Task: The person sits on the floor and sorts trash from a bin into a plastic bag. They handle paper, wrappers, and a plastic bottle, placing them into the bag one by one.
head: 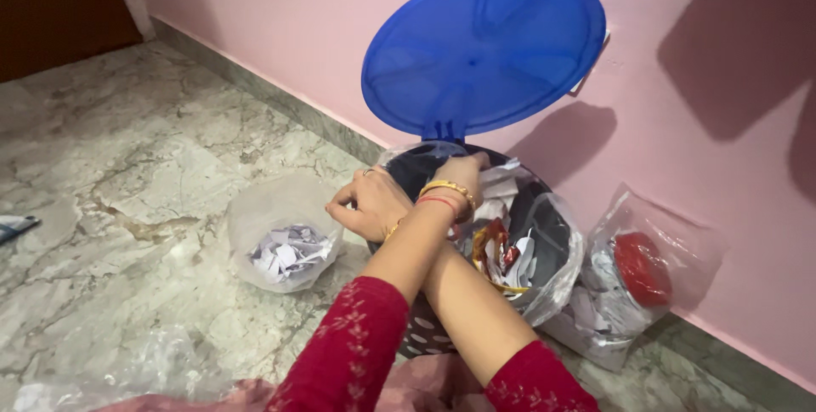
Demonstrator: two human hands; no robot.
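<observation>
Crossed over an open dustbin by a pink wall: left hand gripping the clear liner at the far rim, right hand pinching it at the left rim. Blue lid upright; bags of shredded paper left and right.

Crossed hands, left hand and right hand, grip the bin liner.
</observation>
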